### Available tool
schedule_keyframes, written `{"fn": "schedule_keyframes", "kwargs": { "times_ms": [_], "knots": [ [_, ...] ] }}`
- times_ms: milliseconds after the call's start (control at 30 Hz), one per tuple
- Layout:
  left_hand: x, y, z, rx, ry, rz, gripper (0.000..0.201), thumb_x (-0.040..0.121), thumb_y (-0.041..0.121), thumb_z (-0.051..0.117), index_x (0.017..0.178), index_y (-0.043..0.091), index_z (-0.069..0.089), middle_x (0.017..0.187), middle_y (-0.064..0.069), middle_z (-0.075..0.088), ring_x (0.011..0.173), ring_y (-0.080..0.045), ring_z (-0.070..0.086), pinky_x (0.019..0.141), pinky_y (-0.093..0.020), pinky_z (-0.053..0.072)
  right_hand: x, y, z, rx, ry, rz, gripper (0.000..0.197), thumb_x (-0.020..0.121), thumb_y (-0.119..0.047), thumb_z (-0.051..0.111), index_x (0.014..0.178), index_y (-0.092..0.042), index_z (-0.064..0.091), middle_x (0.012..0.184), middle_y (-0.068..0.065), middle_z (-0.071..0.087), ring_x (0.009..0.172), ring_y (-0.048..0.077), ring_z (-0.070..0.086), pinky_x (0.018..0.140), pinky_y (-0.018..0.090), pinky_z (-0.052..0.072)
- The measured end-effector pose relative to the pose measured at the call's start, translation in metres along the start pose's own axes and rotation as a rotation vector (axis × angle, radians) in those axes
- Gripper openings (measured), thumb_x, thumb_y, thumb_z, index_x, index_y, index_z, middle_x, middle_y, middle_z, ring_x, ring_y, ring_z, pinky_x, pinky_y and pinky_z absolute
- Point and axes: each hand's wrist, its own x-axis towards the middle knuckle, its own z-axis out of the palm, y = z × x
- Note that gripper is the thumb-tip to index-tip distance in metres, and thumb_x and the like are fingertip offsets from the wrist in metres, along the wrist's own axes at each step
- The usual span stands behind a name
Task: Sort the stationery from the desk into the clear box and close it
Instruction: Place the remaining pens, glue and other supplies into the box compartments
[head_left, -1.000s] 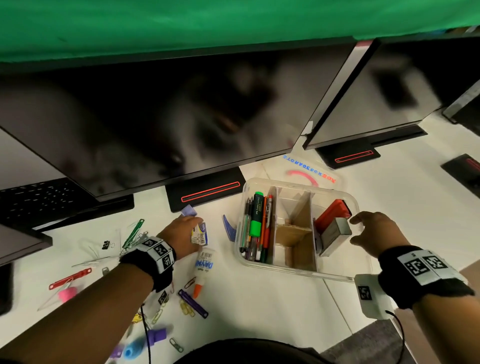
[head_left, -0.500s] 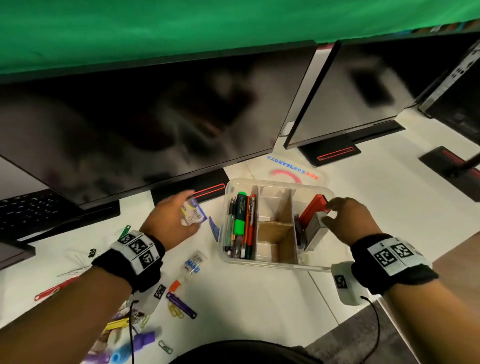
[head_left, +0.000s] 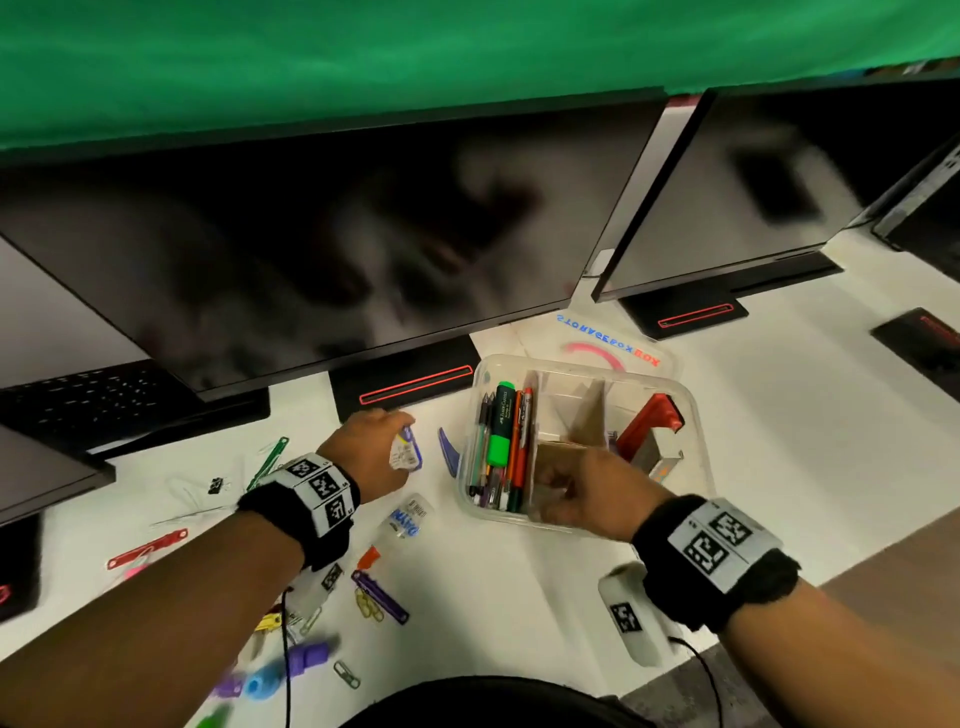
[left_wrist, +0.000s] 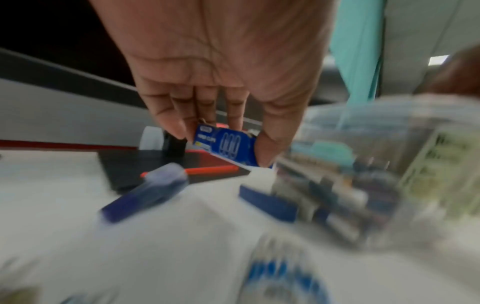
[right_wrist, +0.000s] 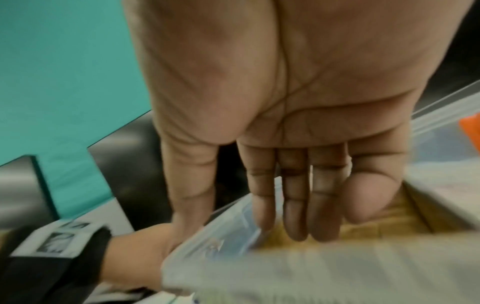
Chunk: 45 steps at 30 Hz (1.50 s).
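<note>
One clear box (head_left: 691, 410) on the white desk (head_left: 519, 597), lid off, standing just in front of two monitor bases; I count four cells made by cardboard dividers (head_left: 587, 410). The leftmost cell holds one bundle of pens (head_left: 511, 447), roughly six with a green highlighter, long axes running away from me toward the monitors. The right cell holds one red stapler (head_left: 649, 421), tilted, nose up toward the far right corner. One small blue paper-clip packet (left_wrist: 226, 144) sits in my left hand (head_left: 369, 452), fingers (left_wrist: 176, 123) and thumb pinching it by its short ends, held above the desk just left of the box. My right hand (head_left: 587, 499) hangs over the box's near edge, fingers nearly straight and relaxed, tips down in a cardboard cell, holding nothing. One clear lid (head_left: 613, 348) with coloured lettering lies behind the box. One glue bottle (head_left: 400, 525) with an orange cap lies between my wrists. Scattered left: one dark blue piece (head_left: 449, 449) beside the box wall, one black binder clip (head_left: 218, 486), loose coloured clips, count unclear through blur.
</note>
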Motion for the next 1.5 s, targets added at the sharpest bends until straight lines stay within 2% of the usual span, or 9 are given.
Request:
{"fn": "schedule_keyframes", "kwargs": {
  "times_ms": [167, 333, 467, 667, 833, 967, 1067, 1333, 1500],
  "knots": [
    [0.008, -0.015, 0.031, 0.101, -0.154, -0.016, 0.071, 0.079, 0.032, 0.069, 0.141, 0.022, 0.035, 0.149, -0.005, 0.033, 0.138, -0.022, 0.033, 0.114, -0.033, 0.033, -0.008, 0.007, 0.032, -0.164, -0.041, -0.088, 0.030, 0.088, -0.031, 0.060, 0.116, -0.022, 0.063, 0.116, -0.002, 0.066, 0.104, 0.017, 0.060, 0.084, 0.022, 0.042],
    [0.022, -0.002, 0.034, 0.193, -0.201, 0.027, 0.070, 0.080, 0.037, 0.066, 0.140, 0.023, 0.034, 0.138, -0.002, 0.046, 0.130, -0.023, 0.042, 0.109, -0.036, 0.038, -0.009, 0.012, 0.037, -0.106, 0.034, -0.138, 0.025, 0.091, -0.024, 0.055, 0.114, -0.023, 0.065, 0.115, -0.003, 0.067, 0.104, 0.014, 0.061, 0.081, 0.014, 0.037],
    [0.039, 0.021, 0.033, 0.233, -0.110, 0.176, 0.051, 0.086, 0.021, 0.057, 0.135, 0.025, 0.042, 0.139, 0.000, 0.044, 0.130, -0.022, 0.039, 0.107, -0.037, 0.038, -0.009, 0.013, 0.040, -0.100, 0.057, -0.148, 0.024, 0.091, -0.024, 0.054, 0.112, -0.023, 0.065, 0.113, -0.003, 0.067, 0.103, 0.014, 0.061, 0.086, 0.019, 0.043],
    [0.050, 0.034, 0.035, 0.370, -0.205, 0.253, 0.028, 0.089, 0.015, 0.054, 0.116, 0.017, 0.059, 0.121, -0.005, 0.055, 0.118, -0.024, 0.049, 0.096, -0.037, 0.045, -0.007, 0.018, 0.044, -0.086, 0.070, -0.156, 0.022, 0.091, -0.026, 0.053, 0.108, -0.023, 0.065, 0.110, -0.002, 0.066, 0.100, 0.016, 0.060, 0.085, 0.022, 0.045],
    [0.046, 0.015, 0.024, 0.113, -0.285, 0.109, 0.020, 0.091, 0.023, 0.053, 0.104, 0.014, 0.065, 0.109, -0.007, 0.064, 0.105, -0.023, 0.058, 0.083, -0.024, 0.039, -0.006, 0.020, 0.048, -0.103, 0.094, -0.151, 0.023, 0.088, -0.027, 0.051, 0.107, -0.025, 0.064, 0.109, -0.002, 0.067, 0.100, 0.017, 0.061, 0.086, 0.025, 0.047],
    [0.027, 0.002, 0.006, -0.124, -0.129, -0.055, 0.011, 0.089, 0.024, 0.059, 0.096, 0.020, 0.066, 0.106, -0.008, 0.066, 0.107, -0.026, 0.057, 0.083, -0.027, 0.044, -0.007, 0.016, 0.044, -0.080, 0.054, -0.134, 0.025, 0.088, -0.030, 0.054, 0.109, -0.024, 0.064, 0.111, -0.003, 0.066, 0.101, 0.016, 0.060, 0.086, 0.023, 0.046],
    [0.008, 0.000, -0.011, -0.336, -0.007, -0.095, 0.006, 0.084, 0.021, 0.067, 0.078, 0.021, 0.064, 0.086, -0.004, 0.066, 0.081, -0.019, 0.060, 0.065, -0.021, 0.044, -0.010, 0.010, 0.029, 0.021, 0.041, -0.093, 0.025, 0.085, -0.037, 0.062, 0.104, -0.022, 0.067, 0.104, -0.006, 0.066, 0.094, 0.012, 0.062, 0.079, 0.020, 0.045],
    [-0.029, 0.053, -0.063, -0.424, 0.007, 0.173, 0.009, 0.082, 0.024, 0.069, 0.089, 0.020, 0.070, 0.075, 0.012, 0.060, 0.067, -0.001, 0.053, 0.066, -0.019, 0.043, -0.005, -0.038, -0.017, -0.009, 0.381, -0.213, 0.045, 0.081, -0.033, 0.069, 0.123, -0.018, 0.060, 0.117, 0.001, 0.060, 0.108, 0.018, 0.056, 0.093, 0.028, 0.045],
    [-0.028, 0.093, -0.066, -0.496, -0.042, 0.258, 0.009, 0.080, 0.023, 0.071, 0.086, 0.017, 0.073, 0.079, 0.000, 0.070, 0.069, -0.010, 0.061, 0.072, -0.031, 0.051, -0.004, -0.053, -0.018, -0.161, 0.444, -0.235, 0.027, 0.085, -0.028, 0.060, 0.107, -0.014, 0.067, 0.099, 0.007, 0.062, 0.088, 0.026, 0.061, 0.068, 0.027, 0.041]
  ]
}}
